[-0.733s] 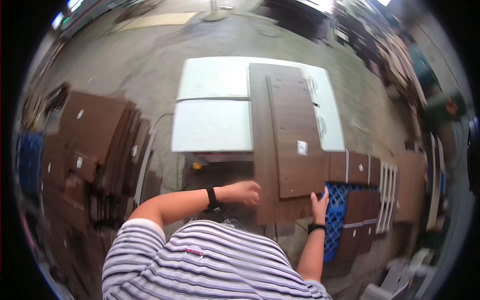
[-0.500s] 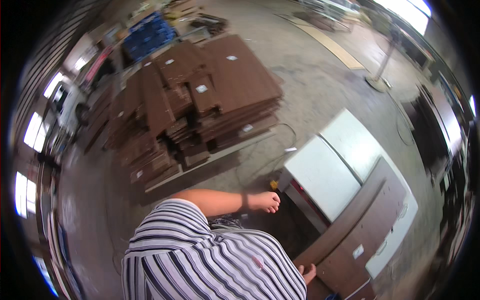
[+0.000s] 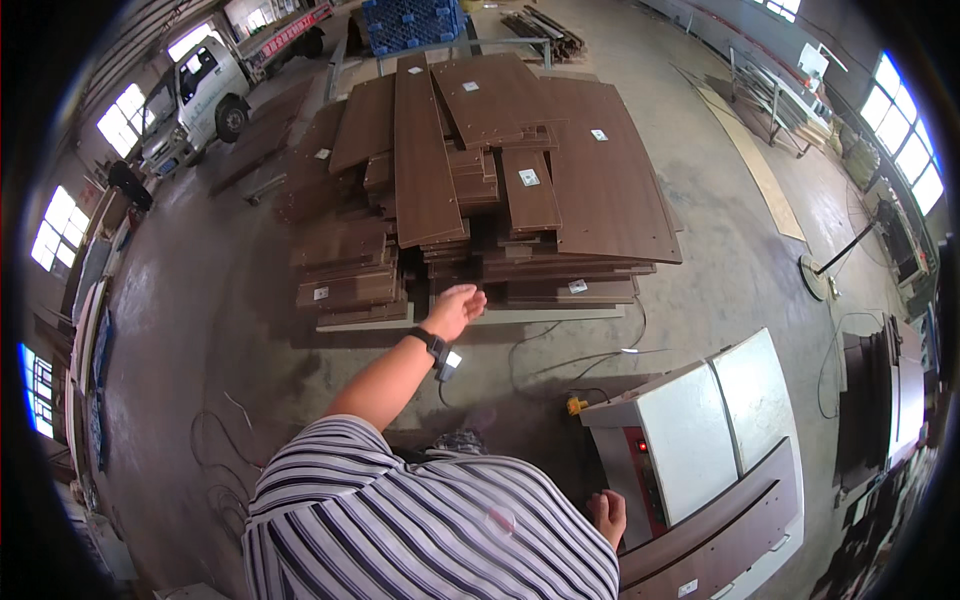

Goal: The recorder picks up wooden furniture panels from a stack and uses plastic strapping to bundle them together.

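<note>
A large pile of brown wooden boards (image 3: pixel 615 190) with small white labels lies in front of me. My left hand (image 3: pixel 457 310), a dark watch on its wrist, reaches out before the pile's near edge with its fingers loosely bent and nothing in them. At the lower right, my right hand (image 3: pixel 608 515) is curled beside a pale-topped machine (image 3: pixel 690 420), its fingers closed and no object showing in them. Two brown boards (image 3: pixel 715 535) lie on the machine just right of that hand.
Cables (image 3: pixel 530 370) run over the floor between pile and machine. A small white truck (image 3: pixel 205 95) stands far left, near a blue pallet (image 3: pixel 412 25). More dark boards (image 3: pixel 870 400) stand at the right, below a round-based stand (image 3: pixel 815 278).
My view has swung so the pile sits more central. My left arm has stretched forward toward the pile. My right hand has come off the brown board's edge.
</note>
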Motion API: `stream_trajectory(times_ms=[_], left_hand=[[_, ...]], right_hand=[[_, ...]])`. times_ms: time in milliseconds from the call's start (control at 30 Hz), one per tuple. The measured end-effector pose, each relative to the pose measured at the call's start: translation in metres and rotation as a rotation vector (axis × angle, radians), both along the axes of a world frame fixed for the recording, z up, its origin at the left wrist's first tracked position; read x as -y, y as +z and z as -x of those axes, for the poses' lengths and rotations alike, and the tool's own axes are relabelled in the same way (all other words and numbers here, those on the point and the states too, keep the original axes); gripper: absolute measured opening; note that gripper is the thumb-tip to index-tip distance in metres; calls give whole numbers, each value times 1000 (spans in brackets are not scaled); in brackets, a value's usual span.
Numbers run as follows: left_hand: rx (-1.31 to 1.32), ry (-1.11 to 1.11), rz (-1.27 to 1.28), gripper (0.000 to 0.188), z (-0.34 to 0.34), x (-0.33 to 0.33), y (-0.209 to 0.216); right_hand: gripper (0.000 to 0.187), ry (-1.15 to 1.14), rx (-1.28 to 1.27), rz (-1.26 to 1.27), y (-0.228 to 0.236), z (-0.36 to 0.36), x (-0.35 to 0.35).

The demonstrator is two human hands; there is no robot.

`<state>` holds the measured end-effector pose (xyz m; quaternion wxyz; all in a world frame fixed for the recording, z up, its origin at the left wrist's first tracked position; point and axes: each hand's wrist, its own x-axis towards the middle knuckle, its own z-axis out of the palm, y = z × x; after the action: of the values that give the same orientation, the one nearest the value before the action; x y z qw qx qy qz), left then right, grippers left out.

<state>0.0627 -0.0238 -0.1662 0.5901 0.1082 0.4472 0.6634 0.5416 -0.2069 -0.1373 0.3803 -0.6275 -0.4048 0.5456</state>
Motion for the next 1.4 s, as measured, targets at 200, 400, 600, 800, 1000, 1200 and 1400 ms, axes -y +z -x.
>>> stream_trajectory(times_ms=[200,400,600,800,1000,1200,1400], left_hand=[[33,2,-17,27,15,-119,-10],[26,143,99,34,-9,-203,2],[-136,76,85,25,-4,-175,-16],[65,-382,-95,31,-41,-77,1],[90,-824,-123,36,-132,-2,65],[-198,-1165,-118,36,-180,-2,61],[-64,-1439,-34,35,-351,-1,72]], right_hand=[[18,188,14,2,-4,82,-49],[21,178,114,142,25,127,-54],[11,221,139,142,12,120,-51],[23,216,-109,117,19,151,-104],[38,-43,-800,141,22,169,-159],[31,-338,-933,143,22,122,-80],[28,-923,-332,113,11,10,77]])
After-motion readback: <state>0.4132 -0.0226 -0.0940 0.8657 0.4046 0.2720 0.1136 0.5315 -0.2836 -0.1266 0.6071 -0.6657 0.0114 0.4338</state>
